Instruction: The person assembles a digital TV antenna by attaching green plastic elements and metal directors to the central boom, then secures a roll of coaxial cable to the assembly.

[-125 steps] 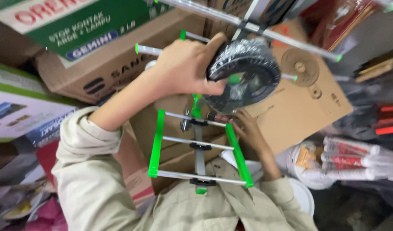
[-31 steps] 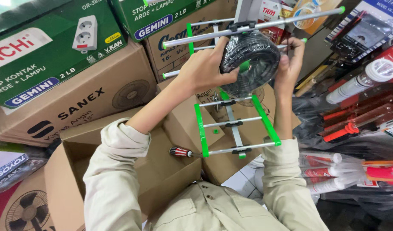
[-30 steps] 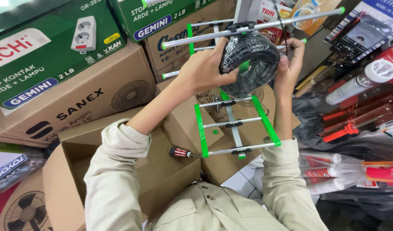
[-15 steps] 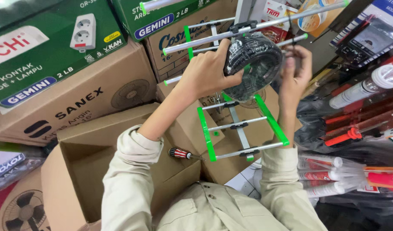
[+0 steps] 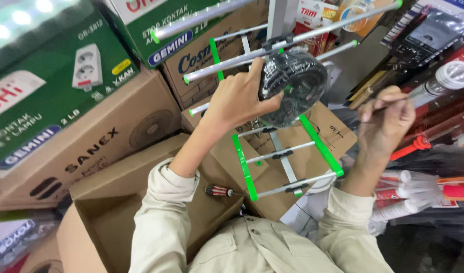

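Brown open cardboard box at lower left shows a bare inside, a red-striped screwdriver lying at its right edge. At centre, the left hand grips a black coiled cable against the silver-and-green aerial. At right, the right hand pinches a thin metal rod.

Antenna: matt metal rods w/ glossy green plastic rails; cable coil shiny black plastic-wrapped; boxes matt cardboard.

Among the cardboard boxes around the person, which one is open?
The plain brown box at the bottom left, beside the person's left sleeve, is open: its flaps stand up and its inside shows. The printed brown boxes and the green boxes are shut.
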